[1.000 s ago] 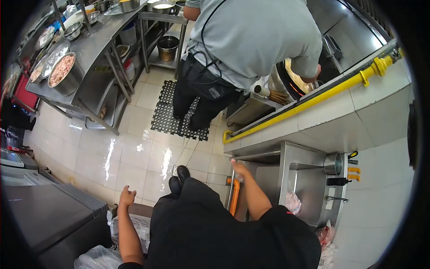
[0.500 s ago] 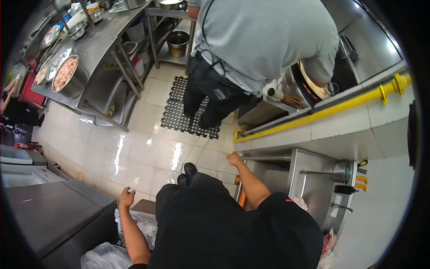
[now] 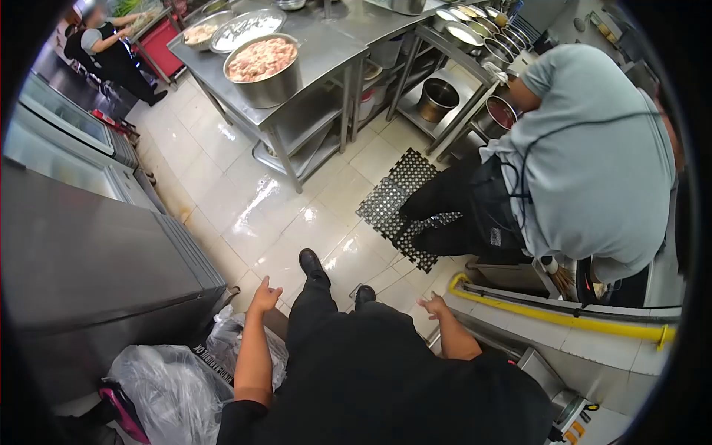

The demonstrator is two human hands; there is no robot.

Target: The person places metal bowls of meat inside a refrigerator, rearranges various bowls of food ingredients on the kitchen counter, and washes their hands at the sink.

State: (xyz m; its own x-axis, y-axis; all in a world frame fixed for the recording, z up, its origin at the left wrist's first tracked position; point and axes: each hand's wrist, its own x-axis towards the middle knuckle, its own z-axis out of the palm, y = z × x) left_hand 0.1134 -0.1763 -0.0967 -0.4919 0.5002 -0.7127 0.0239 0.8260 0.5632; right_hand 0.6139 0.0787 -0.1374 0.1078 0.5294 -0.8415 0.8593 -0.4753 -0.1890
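My left hand [image 3: 265, 294] hangs in the air at the lower left, its fingers apart and nothing in them. Plastic bags [image 3: 170, 389] lie below it, beside a grey metal cabinet [image 3: 96, 252]. On the right, my right hand [image 3: 433, 305] is held out over the floor with fingers spread and empty. It is nearest to the metal edge by the low tiled wall [image 3: 512, 326]. Neither hand touches anything. My black shoes [image 3: 311, 263] show on the tiled floor between the hands, one ahead of the other.
A person in a grey shirt [image 3: 586, 163] bends over the stove at right, beside a black mat [image 3: 404, 204]. A steel table [image 3: 326, 52] bears a pot of raw meat [image 3: 263, 63]. A yellow pipe [image 3: 549, 317] runs at lower right. Another person [image 3: 111, 48] stands far left.
The view has swung left, so the steel table and the person in grey appear farther right. My left foot is now ahead of the right. Both hands now show their fingers apart.
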